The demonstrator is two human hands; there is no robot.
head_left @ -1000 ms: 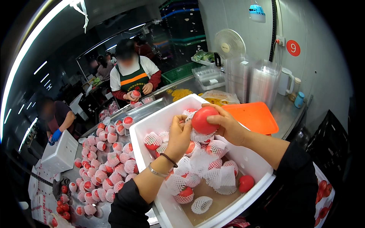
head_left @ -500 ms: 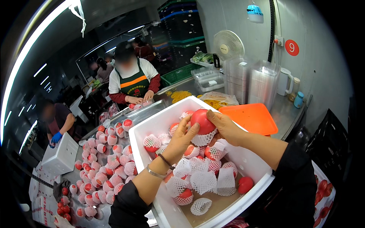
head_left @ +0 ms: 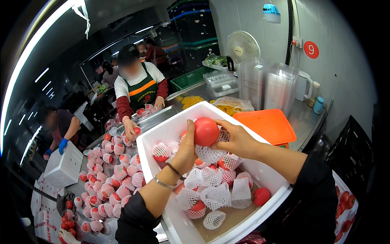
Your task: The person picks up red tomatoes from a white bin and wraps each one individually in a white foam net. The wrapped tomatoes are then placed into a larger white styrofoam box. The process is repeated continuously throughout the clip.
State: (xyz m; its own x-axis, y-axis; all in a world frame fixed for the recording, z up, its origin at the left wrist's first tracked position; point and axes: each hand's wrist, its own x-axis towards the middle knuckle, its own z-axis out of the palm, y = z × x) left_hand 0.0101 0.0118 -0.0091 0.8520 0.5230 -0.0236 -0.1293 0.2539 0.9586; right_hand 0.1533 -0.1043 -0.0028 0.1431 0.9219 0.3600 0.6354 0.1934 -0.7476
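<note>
Fingers (head_left: 190,129) of two hands hold one tomato (head_left: 206,131).

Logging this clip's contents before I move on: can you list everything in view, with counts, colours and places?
red fruit: one, bare, held over the box
foam net sleeve: one, white, under that fruit
foam box: one, white, holds many netted fruits and a bare one
netted fruits on table: many, red in white nets, left
orange lid: one, right of box
clear containers: stacks, rear right
fan: one, white, rear
co-worker in green apron: one, across table
left hand: grip on fruit and net
right hand: grip on fruit
</note>
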